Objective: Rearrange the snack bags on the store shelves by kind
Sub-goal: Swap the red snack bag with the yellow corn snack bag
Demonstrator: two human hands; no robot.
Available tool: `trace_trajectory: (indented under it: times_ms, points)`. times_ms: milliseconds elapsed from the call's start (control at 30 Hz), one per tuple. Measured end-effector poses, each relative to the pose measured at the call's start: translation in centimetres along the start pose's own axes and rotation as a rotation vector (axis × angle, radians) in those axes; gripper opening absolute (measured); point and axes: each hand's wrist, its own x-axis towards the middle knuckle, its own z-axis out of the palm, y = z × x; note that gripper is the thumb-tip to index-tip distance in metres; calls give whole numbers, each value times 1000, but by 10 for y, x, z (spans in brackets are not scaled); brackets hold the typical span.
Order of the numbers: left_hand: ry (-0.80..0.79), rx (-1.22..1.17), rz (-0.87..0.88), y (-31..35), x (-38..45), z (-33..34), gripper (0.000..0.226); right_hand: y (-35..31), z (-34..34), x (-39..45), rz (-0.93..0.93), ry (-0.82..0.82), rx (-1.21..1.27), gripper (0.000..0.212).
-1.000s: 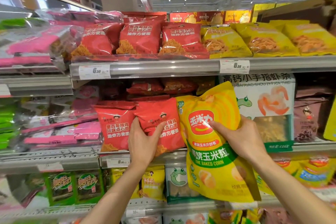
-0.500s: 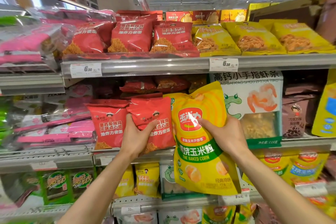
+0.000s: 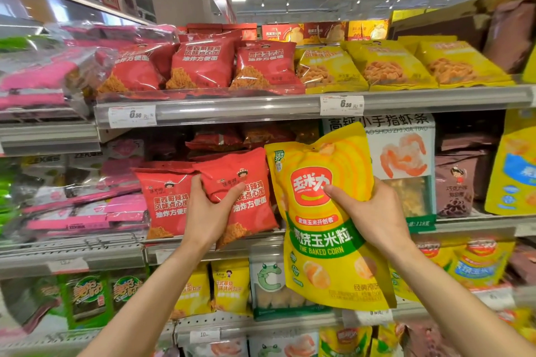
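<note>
Both hands are raised to the middle shelf (image 3: 464,223) of a store rack. The left hand (image 3: 207,211) has its grip closed round a red snack bag (image 3: 246,197): the thumb lies across the front of the bag, the fingers curl round its left edge. This bag stands tilted at the shelf's front edge, its left side overlapping a second red bag (image 3: 165,203) of the same kind that stands just beside it.

The right hand (image 3: 374,211) grips a large yellow corn bag (image 3: 327,240) — thumb pressed on the front near the red logo, fingers hidden behind the right edge. The yellow bag hangs in front of the shelf edge, touching or nearly touching the red bag on its left, and its lower part covers the goods of the shelf below. Behind it stands a white shrimp-stick bag (image 3: 406,153), partly covered.

On the upper shelf (image 3: 232,109) red noodle bags (image 3: 203,66) lie in a row on the left and yellow bags (image 3: 391,66) on the right, with two price tags (image 3: 341,104) on the rail — both read 6.50. Pink packs (image 3: 87,211) are piled left of the red bags on the middle shelf, brown bags (image 3: 455,185) stand at the right. The lower shelf carries green packs (image 3: 87,298) and small yellow bags (image 3: 229,287).
</note>
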Motion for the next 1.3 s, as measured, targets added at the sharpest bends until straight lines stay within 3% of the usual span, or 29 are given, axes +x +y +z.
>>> trace_trajectory:
  times_ms: [133, 233, 567, 667, 800, 867, 900, 967, 1000, 1133, 1300]
  points:
    - [34, 79, 78, 10, 3, 22, 63, -2, -24, -1, -15, 33, 26, 53]
    - [28, 198, 115, 10, 10, 43, 65, 2, -40, -1, -13, 52, 47, 64]
    - [-58, 357, 229, 0, 8, 90, 110, 19, -48, 4, 20, 0, 119, 45]
    - [-98, 453, 214, 0, 5, 92, 98, 20, -47, 5, 7, -3, 111, 50]
    - [-17, 693, 380, -3, 7, 67, 93, 21, -39, 6, -14, -10, 100, 52]
    - [83, 751, 580, -12, 11, 57, 92, 23, -35, 6, -20, -11, 121, 44]
    - [121, 785, 718, -18, 13, 56, 79, 24, -33, 6, -22, -16, 131, 41]
    - [69, 862, 927, -24, 17, 57, 47, 25, -31, 7, -28, -31, 136, 42]
    - [16, 934, 954, -26, 20, 58, 46, 26, -30, 7, -28, -37, 134, 45]
    - [-99, 1146, 845, -35, 29, 61, 61, 28, -30, 6, -31, -67, 159, 41]
    - [-96, 942, 758, -36, 21, 64, 56, 32, -30, 6, -15, -78, 226, 33]
